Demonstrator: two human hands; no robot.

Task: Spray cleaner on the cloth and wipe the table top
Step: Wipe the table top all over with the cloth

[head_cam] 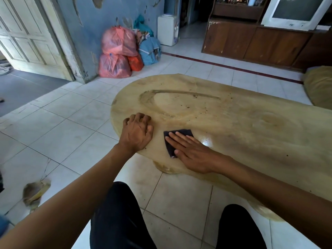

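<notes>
1. Near the rounded left end of the low, pale oval wooden table top (224, 112), both bare hands are seen resting on the surface.
2. The left hand (137, 131) is placed palm down at the table edge; its fingers are curled and bunched, knuckles raised, nothing held. The left forearm is extended straight from the lower left.
3. The right hand (190, 151) is laid flat, fingers straight and close together, pressed down on the small dark folded cloth (172, 141). The cloth is pinned between palm and table, not pinched; its far corner and left edge are visible beyond the fingers.
4. The cloth is located just beside the left hand, close to the near edge of the table; the two are apart.
5. A curved darker streak (152, 97) and scattered dark specks are noted on the table top beyond the hands. A bright glare spot is seen just right of the right-hand fingers.
6. Containers: tied pink and red plastic bags (116, 53) are stacked against the blue wall (100, 18), with blue bags (150, 50) touching them on the right. All are full; contents cannot be identified.
7. A white water dispenser (168, 30) stands behind the bags.
8. Dark-trousered knees (116, 212) are visible above the white tiled floor (71, 114).
</notes>
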